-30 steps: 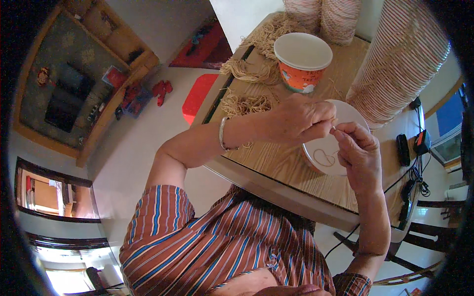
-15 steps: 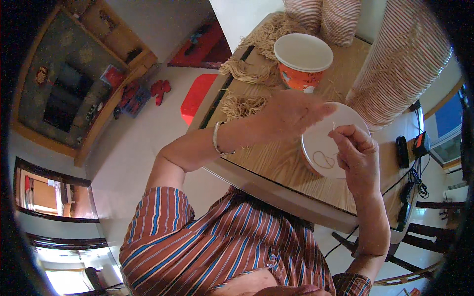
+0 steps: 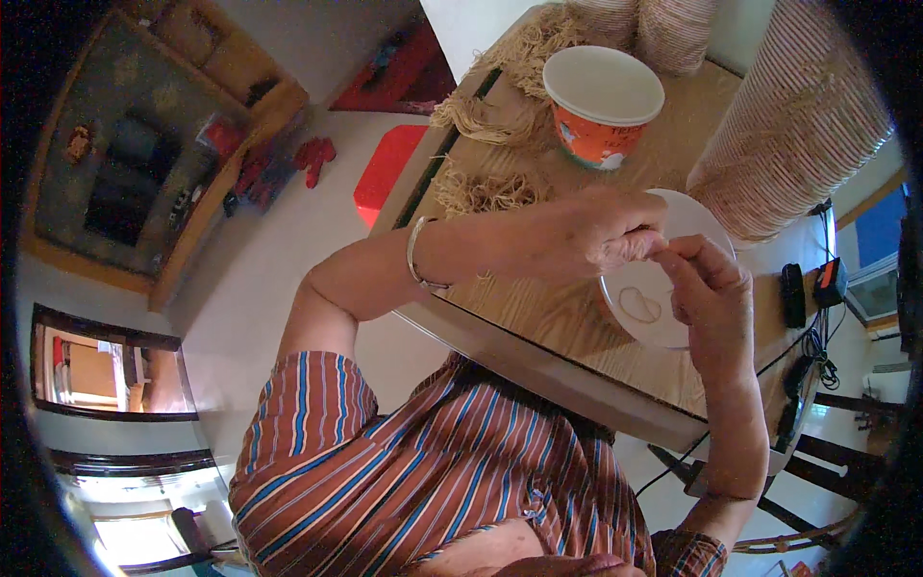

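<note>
Since the previous second the left hand (image 3: 615, 236) has shifted back to meet the right hand (image 3: 711, 288), fingertips pinched together on a thin strand above the white plate (image 3: 692, 216), where a looped strand (image 3: 639, 306) lies directly beneath both hands on the tabletop (image 3: 548, 308).

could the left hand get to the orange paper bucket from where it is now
Probably yes. The left hand is over the white plate, and the orange paper bucket stands just beyond it on the table, with nothing between them.
</note>
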Demonstrator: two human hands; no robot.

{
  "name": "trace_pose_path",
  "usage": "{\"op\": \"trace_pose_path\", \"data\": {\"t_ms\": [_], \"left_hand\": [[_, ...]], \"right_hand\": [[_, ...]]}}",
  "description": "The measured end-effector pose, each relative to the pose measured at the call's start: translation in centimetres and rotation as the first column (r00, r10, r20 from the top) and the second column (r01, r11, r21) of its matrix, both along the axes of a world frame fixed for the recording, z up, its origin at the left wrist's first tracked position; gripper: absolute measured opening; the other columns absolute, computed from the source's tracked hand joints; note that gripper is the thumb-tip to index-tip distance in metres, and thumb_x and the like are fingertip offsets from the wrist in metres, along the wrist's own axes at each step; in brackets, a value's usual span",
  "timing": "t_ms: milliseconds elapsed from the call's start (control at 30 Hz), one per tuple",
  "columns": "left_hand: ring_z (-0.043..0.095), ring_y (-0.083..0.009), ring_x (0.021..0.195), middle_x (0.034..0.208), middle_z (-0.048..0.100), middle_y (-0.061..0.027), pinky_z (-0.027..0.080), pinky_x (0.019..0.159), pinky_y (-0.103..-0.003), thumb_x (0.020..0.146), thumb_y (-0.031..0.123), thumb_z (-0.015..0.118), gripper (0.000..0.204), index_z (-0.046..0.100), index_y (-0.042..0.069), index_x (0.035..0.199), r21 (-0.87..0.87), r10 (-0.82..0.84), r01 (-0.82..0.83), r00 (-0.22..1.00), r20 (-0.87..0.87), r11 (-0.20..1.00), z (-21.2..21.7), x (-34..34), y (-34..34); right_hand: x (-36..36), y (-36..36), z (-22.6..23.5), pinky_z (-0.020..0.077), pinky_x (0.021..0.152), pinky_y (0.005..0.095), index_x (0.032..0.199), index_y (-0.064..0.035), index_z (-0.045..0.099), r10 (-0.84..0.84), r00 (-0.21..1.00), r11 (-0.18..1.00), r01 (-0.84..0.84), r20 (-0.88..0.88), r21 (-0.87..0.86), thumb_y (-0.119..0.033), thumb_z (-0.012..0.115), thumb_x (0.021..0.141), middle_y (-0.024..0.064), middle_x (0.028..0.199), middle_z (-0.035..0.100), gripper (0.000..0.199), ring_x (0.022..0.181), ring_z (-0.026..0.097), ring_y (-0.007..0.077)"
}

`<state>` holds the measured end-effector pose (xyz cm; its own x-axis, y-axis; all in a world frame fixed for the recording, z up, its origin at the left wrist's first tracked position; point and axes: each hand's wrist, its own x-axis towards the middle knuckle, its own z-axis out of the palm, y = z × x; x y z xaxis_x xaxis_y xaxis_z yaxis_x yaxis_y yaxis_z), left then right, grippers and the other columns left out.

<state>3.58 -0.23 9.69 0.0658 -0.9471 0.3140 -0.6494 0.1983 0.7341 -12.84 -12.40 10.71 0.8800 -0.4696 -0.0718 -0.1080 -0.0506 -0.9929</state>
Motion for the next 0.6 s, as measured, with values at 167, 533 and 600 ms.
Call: {"op": "trace_pose_path", "data": {"t_ms": [167, 533, 600], "left_hand": [[0.060, -0.0295, 0.077, 0.077, 0.058, -0.0117, 0.046, 0.066, -0.038, 0.087, 0.018, 0.062, 0.016, 0.055, 0.003, 0.087, -0.041, 0.003, 0.000, 0.997, 0.079, 0.999, 0.8, 0.6, -0.4], [0.063, -0.0216, 0.074, 0.083, 0.063, -0.0058, 0.049, 0.065, -0.031, 0.079, 0.016, 0.069, 0.013, 0.064, 0.007, 0.087, 0.092, 0.017, -0.037, 0.978, 0.209, 0.995, 1.5, 0.5, -0.9], [0.063, -0.0215, 0.074, 0.083, 0.063, -0.0056, 0.049, 0.064, -0.031, 0.079, 0.016, 0.069, 0.013, 0.063, 0.008, 0.087, 0.091, 0.025, -0.050, 0.964, 0.265, 0.995, 1.8, 0.3, -0.7]], "right_hand": [[0.1, -0.7, 0.2, 0.0311, 0.048, 0.0170, 0.085, -0.0064, 0.066, 0.013, 0.998, 1.000, -0.014, -0.055, -0.016, -0.009, 0.062, 0.089, -0.0084, 0.069, 0.056, 0.007, 0.057, 0.041, -0.0014], [-0.2, -2.0, -0.2, 0.0320, 0.050, 0.0217, 0.087, -0.0044, 0.061, 0.036, 0.993, 0.918, -0.076, -0.109, -0.390, -0.005, 0.061, 0.086, -0.0046, 0.065, 0.048, 0.001, 0.057, 0.037, 0.0021], [-0.1, -2.3, -0.5, 0.0350, 0.050, 0.0213, 0.085, -0.0032, 0.062, 0.102, 0.995, 0.916, -0.097, -0.007, -0.390, -0.005, 0.062, 0.085, -0.0031, 0.064, 0.051, 0.002, 0.057, 0.041, 0.0017]]}}
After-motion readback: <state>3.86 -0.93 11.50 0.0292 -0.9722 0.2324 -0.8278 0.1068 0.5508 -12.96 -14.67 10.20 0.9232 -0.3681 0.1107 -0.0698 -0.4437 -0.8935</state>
